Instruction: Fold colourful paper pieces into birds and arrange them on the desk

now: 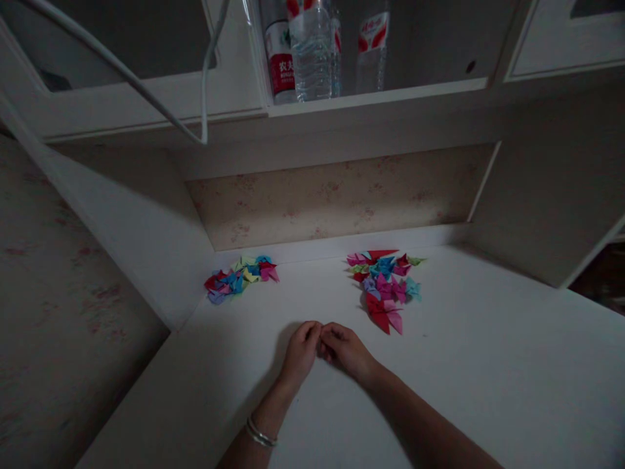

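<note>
Just above the white tabletop, my left hand and my right hand meet at the fingertips. Both have curled, closed fingers, and whatever they may pinch between them is hidden or too small to make out. Beyond them to the right lies a pile of folded paper pieces in red, pink, blue and green, some shaped like origami cranes. A second, smaller pile of coloured folded paper sits at the back left, apart from my left hand.
Plastic bottles and a red-and-white labelled container stand on the shelf above. A white cable hangs at the upper left. The desk is bounded by a left side panel and a right panel.
</note>
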`<state>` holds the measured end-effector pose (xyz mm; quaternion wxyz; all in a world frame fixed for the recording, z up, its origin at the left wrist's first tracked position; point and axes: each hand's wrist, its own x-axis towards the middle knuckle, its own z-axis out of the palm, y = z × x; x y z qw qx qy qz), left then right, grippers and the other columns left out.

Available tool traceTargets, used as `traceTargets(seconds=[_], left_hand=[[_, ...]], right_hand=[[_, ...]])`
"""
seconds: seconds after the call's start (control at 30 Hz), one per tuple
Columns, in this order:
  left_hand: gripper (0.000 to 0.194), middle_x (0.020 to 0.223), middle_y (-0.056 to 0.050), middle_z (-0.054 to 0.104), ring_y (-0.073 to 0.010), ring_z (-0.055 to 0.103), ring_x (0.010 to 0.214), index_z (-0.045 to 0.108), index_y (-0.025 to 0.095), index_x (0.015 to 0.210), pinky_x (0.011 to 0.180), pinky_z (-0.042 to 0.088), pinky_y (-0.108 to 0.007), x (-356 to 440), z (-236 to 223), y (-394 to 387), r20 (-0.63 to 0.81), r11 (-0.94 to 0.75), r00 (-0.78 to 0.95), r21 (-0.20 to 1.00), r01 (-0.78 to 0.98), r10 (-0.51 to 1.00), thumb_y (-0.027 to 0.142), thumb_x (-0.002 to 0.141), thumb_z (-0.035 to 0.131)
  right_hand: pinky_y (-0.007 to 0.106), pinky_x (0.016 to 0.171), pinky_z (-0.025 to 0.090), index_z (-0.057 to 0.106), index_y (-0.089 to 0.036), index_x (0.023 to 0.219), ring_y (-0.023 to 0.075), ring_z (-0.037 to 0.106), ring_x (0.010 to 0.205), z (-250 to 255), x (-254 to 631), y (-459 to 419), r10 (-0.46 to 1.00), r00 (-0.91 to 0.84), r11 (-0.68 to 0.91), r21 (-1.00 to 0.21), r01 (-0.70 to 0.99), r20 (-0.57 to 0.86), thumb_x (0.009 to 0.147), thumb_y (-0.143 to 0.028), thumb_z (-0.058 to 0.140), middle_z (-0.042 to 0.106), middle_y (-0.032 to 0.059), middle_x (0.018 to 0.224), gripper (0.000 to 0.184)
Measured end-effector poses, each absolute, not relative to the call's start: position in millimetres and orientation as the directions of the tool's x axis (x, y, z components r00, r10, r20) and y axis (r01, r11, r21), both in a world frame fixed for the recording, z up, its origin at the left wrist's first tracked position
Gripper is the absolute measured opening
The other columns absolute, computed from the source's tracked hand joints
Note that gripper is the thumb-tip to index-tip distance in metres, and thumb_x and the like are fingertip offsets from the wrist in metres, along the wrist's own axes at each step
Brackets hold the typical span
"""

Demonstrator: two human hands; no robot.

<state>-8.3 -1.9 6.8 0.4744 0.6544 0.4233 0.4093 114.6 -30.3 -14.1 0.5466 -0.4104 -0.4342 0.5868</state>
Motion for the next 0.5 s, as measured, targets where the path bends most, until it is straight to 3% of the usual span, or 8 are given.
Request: traceTargets(seconds=[0.33, 0.5], left_hand=[[0.031, 0.067, 0.0, 0.058, -0.0152, 0.053, 0.066, 0.063, 0.016, 0.081, 0.062, 0.04, -0.024, -8.5, 7.2, -2.9, 0.139, -0.188, 0.332, 0.975, 0.121, 0.933, 0.041, 0.086, 0.047], [0.029, 0.073, -0.002, 0.061, -0.0161, 0.054, 0.071, 0.064, 0.016, 0.083, 0.066, 0.041, -0.025, -8.9, 5.7, -3.2, 0.146, -0.191, 0.329, 0.976, 0.108, 0.933, 0.039, 0.086, 0.048]], right_hand=[[0.023, 0.047, 0.033, 0.06, -0.016, 0.075, 0.0084, 0.048, 0.047, -8.0, 114.5, -34.3, 0.999, -0.046, 0.0, -0.959, -0.285, 0.014, 0.075, -0.049, 0.065, 0.058, -0.002, 0.06, 0.033], [0.023, 0.047, 0.033, 0.06, -0.016, 0.074, 0.0084, 0.047, 0.047, -2.1, 114.2, -36.9, 0.999, -0.043, -0.004, -0.968, -0.252, 0.007, 0.075, -0.05, 0.064, 0.057, -0.0019, 0.059, 0.035]])
